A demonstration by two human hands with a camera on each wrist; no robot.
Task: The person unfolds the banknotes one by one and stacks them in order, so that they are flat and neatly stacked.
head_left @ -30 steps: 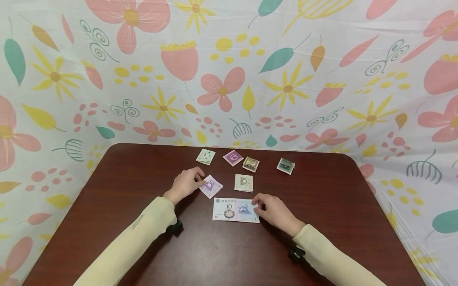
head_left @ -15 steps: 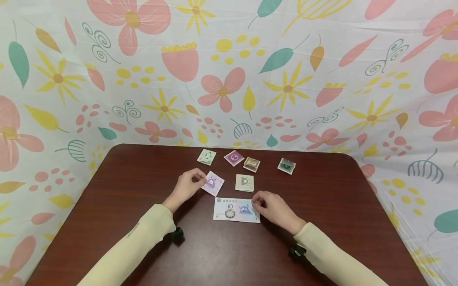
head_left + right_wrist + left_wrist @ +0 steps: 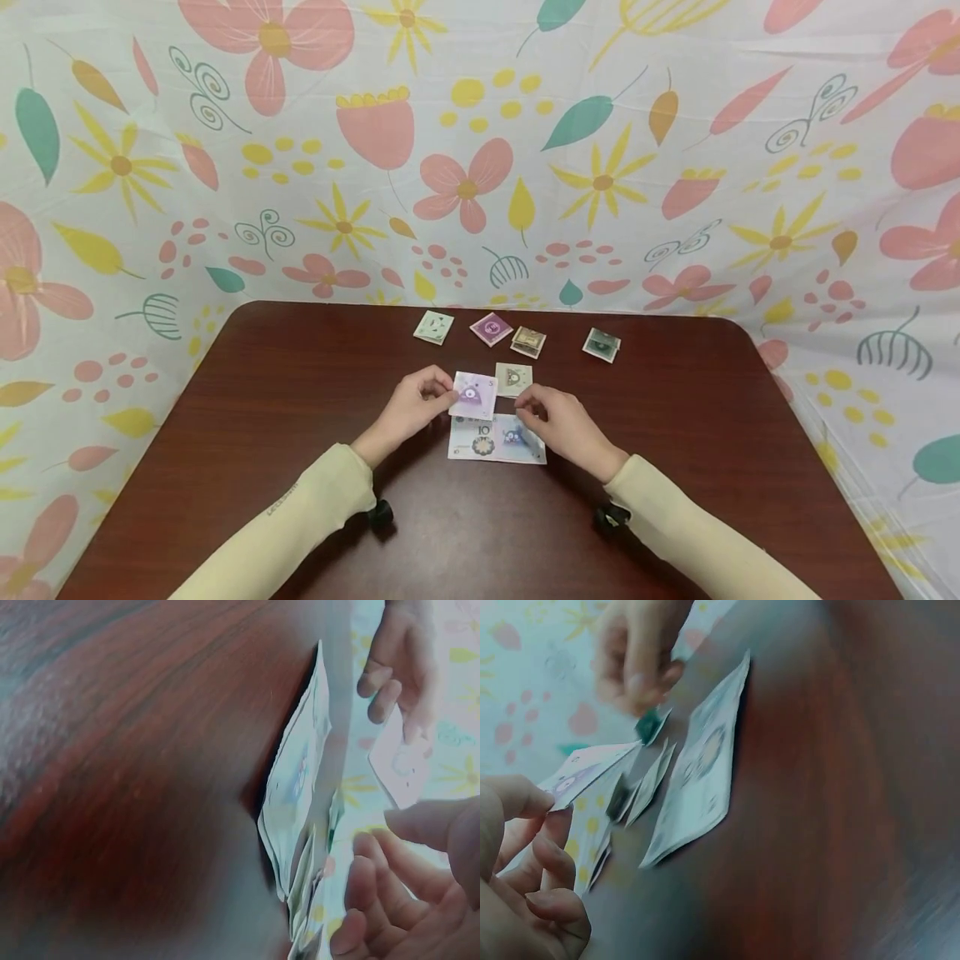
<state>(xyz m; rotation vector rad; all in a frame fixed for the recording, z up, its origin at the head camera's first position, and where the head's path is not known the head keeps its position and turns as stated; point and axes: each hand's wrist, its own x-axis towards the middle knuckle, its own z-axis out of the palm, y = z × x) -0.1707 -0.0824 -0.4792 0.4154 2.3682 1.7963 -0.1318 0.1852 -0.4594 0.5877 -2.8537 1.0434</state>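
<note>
My left hand [image 3: 411, 410] pinches the left edge of a folded purple play banknote [image 3: 474, 395] marked 5. The note is held above the table, tilted in the left wrist view, and covers the upper left corner of the larger banknote. That blue-and-white 10 banknote [image 3: 484, 447] lies unfolded on the table. Over its right end hovers my right hand [image 3: 564, 423], thumb and fingers apart and loosely bent with nothing held. In the right wrist view the right thumb [image 3: 427, 821] is close to the purple note's lower corner; whether they touch is unclear.
Behind the 10 note lies a folded olive-grey note [image 3: 514, 377]. Farther back are folded notes: pale green [image 3: 434, 327], magenta [image 3: 491, 328], brown [image 3: 528, 342] and dark green [image 3: 602, 345]. The brown table [image 3: 675, 400] ends at a flower-printed cloth [image 3: 465, 200].
My left hand has lifted the purple note and carried it right over the 10 note's corner. My right hand has left the 10 note's right edge and shifted left, up toward the purple note.
</note>
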